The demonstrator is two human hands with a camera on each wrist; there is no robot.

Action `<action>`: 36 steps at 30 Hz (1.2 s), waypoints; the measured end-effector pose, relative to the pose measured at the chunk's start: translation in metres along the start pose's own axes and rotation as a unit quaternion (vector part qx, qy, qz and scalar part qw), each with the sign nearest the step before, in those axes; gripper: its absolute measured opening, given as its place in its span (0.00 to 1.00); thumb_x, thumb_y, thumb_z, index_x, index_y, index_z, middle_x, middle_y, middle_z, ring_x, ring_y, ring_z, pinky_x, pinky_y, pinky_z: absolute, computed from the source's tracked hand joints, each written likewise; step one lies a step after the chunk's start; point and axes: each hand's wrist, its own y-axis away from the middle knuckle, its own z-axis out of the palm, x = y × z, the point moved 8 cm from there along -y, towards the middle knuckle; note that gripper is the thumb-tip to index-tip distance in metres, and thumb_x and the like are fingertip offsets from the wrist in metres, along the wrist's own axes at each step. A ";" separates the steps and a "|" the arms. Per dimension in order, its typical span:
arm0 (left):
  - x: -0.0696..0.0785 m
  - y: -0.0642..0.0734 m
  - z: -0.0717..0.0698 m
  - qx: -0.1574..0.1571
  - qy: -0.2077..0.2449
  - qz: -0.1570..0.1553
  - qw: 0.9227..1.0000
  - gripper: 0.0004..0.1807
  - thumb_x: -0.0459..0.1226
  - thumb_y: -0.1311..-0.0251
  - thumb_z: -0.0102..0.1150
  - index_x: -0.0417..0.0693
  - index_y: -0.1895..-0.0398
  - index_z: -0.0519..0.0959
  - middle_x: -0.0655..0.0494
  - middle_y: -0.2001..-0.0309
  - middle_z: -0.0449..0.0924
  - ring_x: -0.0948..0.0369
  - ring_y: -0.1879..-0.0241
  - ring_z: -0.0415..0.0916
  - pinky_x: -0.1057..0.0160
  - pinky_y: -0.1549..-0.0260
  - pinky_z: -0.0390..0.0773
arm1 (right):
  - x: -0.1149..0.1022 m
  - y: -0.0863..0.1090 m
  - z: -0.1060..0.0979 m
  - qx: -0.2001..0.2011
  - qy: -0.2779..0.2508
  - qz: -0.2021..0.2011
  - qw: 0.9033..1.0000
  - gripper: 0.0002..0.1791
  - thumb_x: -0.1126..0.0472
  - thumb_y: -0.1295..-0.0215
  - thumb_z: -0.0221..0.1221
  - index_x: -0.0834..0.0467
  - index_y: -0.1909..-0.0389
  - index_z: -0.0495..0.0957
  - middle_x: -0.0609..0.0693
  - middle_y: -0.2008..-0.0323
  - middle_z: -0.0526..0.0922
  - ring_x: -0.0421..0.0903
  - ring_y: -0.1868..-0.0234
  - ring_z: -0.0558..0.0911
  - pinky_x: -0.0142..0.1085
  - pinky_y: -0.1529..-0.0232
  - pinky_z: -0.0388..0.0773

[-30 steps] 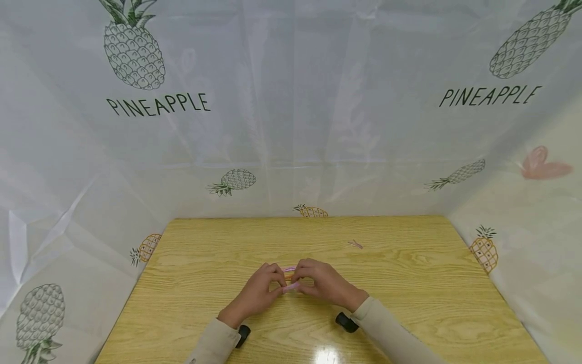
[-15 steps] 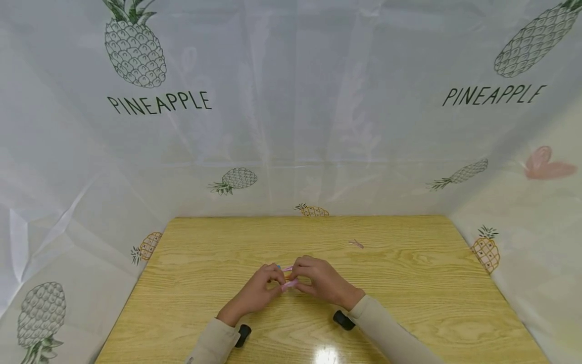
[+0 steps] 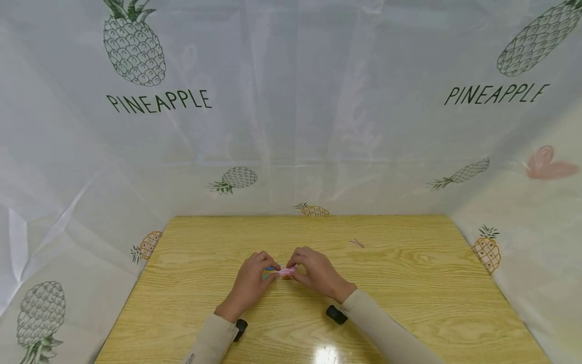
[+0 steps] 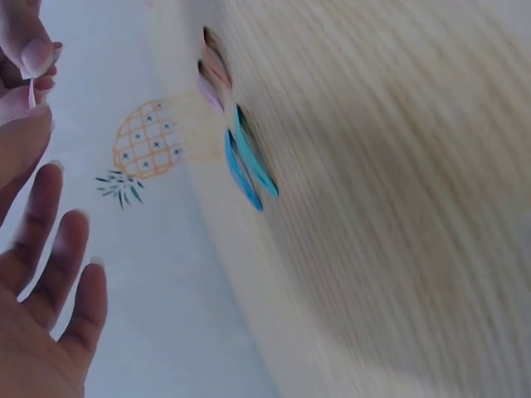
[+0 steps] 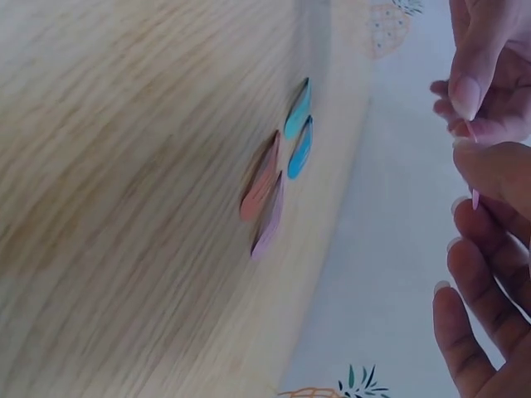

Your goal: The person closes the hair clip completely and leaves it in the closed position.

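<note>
Both hands meet over the middle of the table and pinch one thin pink hair clip [image 3: 287, 271] between them. My left hand [image 3: 250, 280] holds its left end by thumb and fingertips, the other fingers spread in the left wrist view. My right hand [image 3: 318, 273] pinches the right end; a pink tip of the clip [image 5: 475, 200] shows past the thumb. Fingers hide most of it. Beneath lie snap hair clips: a teal clip [image 4: 254, 151], a blue clip [image 4: 241, 172], an orange clip [image 5: 260, 178] and a lilac clip [image 5: 268, 220], side by side in pairs.
Small thin pinkish pieces [image 3: 356, 243] lie farther back on the right of the wooden table [image 3: 409, 303]. A white pineapple-print sheet [image 3: 318, 126] rises behind the table and at both sides. Black straps [image 3: 336, 314] sit at the wrists.
Both hands have shifted a little away from the body with the pink clip, the left hand also leftward. The blue and teal clips now show beside the left fingers.
</note>
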 end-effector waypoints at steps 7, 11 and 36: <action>-0.009 -0.009 -0.006 0.025 -0.064 0.046 0.997 0.09 0.33 0.47 0.81 0.52 0.67 0.88 0.61 0.62 0.79 0.59 0.61 0.76 0.54 0.59 0.78 | 0.011 -0.013 0.014 -0.018 -0.013 0.033 0.999 0.04 0.61 0.31 0.72 0.54 0.59 0.86 0.45 0.59 0.83 0.46 0.57 0.84 0.34 0.56 0.83; -0.017 -0.014 -0.006 0.023 -0.077 0.062 0.995 0.08 0.32 0.47 0.81 0.51 0.69 0.88 0.59 0.62 0.79 0.57 0.62 0.75 0.55 0.61 0.76 | 0.019 -0.021 0.023 -0.035 -0.015 0.053 0.998 0.03 0.61 0.30 0.71 0.54 0.59 0.87 0.45 0.60 0.83 0.46 0.58 0.84 0.35 0.57 0.83; -0.064 -0.037 0.013 -0.043 -0.103 0.019 0.994 0.03 0.36 0.39 0.76 0.49 0.68 0.89 0.57 0.62 0.80 0.55 0.60 0.75 0.50 0.55 0.77 | 0.059 -0.060 0.074 -0.155 -0.049 0.155 0.975 0.04 0.59 0.29 0.71 0.54 0.58 0.87 0.44 0.61 0.84 0.40 0.60 0.81 0.35 0.56 0.82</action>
